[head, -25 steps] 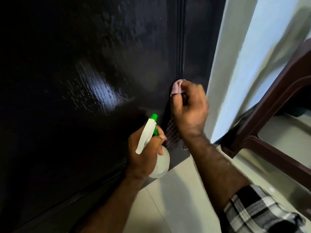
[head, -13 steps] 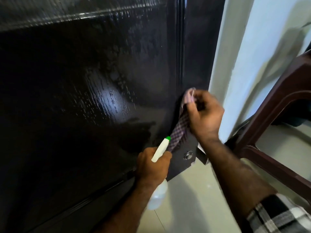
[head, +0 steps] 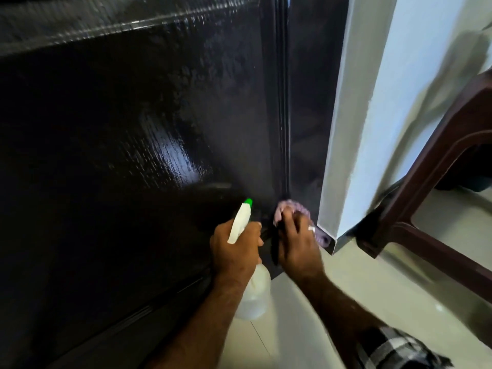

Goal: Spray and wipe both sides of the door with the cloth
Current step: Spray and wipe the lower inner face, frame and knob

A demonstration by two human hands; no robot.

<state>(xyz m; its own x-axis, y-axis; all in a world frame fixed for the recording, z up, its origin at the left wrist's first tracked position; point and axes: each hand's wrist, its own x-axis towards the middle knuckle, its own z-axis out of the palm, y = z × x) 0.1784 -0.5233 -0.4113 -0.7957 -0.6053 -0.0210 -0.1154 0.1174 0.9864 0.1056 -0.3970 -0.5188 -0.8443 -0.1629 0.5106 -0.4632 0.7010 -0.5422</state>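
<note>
Both hands busy: right hand [head: 296, 243] presses the soft, limp pinkish checked cloth [head: 288, 209], best bunched in the palm, against the glossy dark door [head: 133, 155]; left hand [head: 234, 249] grips the light white plastic spray bottle [head: 253, 296].

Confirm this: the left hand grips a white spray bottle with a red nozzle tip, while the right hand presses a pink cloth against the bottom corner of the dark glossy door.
Not quite: the white spray bottle has a green nozzle tip, not red, as the head view shows. The rest holds: the left hand grips it while the right hand presses the pink cloth against the bottom corner of the dark glossy door.
</note>
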